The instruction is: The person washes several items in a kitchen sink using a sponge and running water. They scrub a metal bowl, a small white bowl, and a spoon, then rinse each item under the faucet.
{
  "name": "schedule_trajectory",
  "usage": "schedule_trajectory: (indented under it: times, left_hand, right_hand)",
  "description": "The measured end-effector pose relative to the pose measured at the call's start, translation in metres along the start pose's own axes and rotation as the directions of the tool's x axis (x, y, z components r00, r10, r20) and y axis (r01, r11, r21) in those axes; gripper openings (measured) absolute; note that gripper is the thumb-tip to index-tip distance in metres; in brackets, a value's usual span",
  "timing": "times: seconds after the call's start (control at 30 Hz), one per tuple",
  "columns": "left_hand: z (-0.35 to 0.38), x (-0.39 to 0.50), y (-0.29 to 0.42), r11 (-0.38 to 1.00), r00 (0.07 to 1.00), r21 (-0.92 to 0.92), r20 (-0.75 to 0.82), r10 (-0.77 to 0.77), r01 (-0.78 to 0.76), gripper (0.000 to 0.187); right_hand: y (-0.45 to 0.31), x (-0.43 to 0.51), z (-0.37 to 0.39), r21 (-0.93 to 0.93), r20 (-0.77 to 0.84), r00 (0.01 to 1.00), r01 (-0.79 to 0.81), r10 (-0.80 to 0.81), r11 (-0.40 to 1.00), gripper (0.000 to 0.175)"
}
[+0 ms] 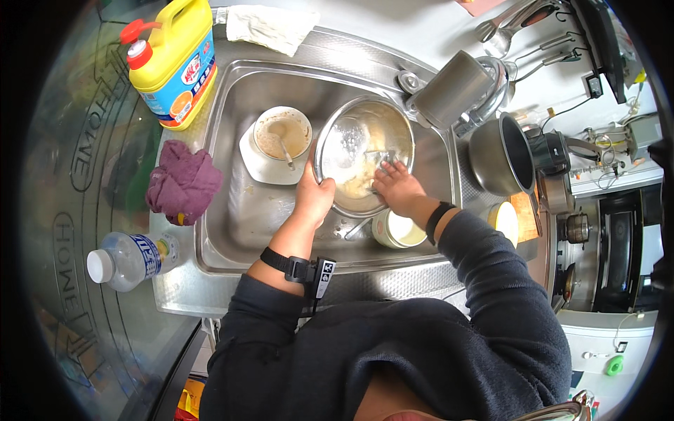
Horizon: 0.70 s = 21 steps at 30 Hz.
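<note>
My left hand (314,196) grips the near left rim of a stainless steel bowl (342,184), tilted over the sink (231,226). Inside it, the wall carries a pale wet residue and light glare. My right hand (398,185) reaches into the bowl, fingers pressed to its inner wall. A greyish patch shows at the fingertips; I cannot tell whether it is a scouring pad or a reflection. Left of the bowl, a white bowl (268,131) of cloudy liquid holds a spoon (286,150) and sits on a white dish (253,160). A pale round container (387,231) stands below my right wrist.
Along the left ledge are a yellow detergent jug (174,68), a purple cloth (181,181) and a clear plastic bottle (131,261). A white cloth (271,26) lies at the back. To the right are a metal cylinder (453,89) by the faucet (489,100) and a deep pot (497,152).
</note>
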<state>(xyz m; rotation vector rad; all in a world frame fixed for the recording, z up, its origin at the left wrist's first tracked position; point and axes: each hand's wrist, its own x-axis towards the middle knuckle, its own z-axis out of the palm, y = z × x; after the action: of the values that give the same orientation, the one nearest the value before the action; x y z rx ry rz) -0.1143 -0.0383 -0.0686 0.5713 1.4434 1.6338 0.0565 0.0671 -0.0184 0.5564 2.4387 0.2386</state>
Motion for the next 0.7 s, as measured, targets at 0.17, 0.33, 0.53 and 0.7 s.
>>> schedule_trajectory:
  times: [0.17,0.33,0.53,0.7]
  left_hand:
    - [0.001,-0.001,0.001,0.999,0.998,-0.022,0.044,-0.037,0.038,0.069]
    - [-0.005,-0.005,0.005,0.947,0.978,-0.242,0.036,-0.207,0.209,0.065]
    - [-0.007,-0.001,0.013,0.978,0.977,0.010,-0.042,-0.210,0.210,0.055]
    - [0.000,-0.003,0.018,0.999,0.995,-0.004,-0.081,0.050,-0.051,0.047]
  right_hand:
    - [-0.086,0.020,-0.022,0.831,0.075,0.987,-0.142,0.145,0.538,0.070]
    - [-0.102,0.011,-0.021,0.826,-0.216,0.941,0.034,0.260,0.563,0.058]
    - [-0.002,-0.006,0.025,-0.030,-0.527,0.835,0.168,-0.158,0.985,0.033]
    - [-0.021,0.002,0.020,0.144,-0.582,0.808,0.216,-0.094,0.966,0.030]
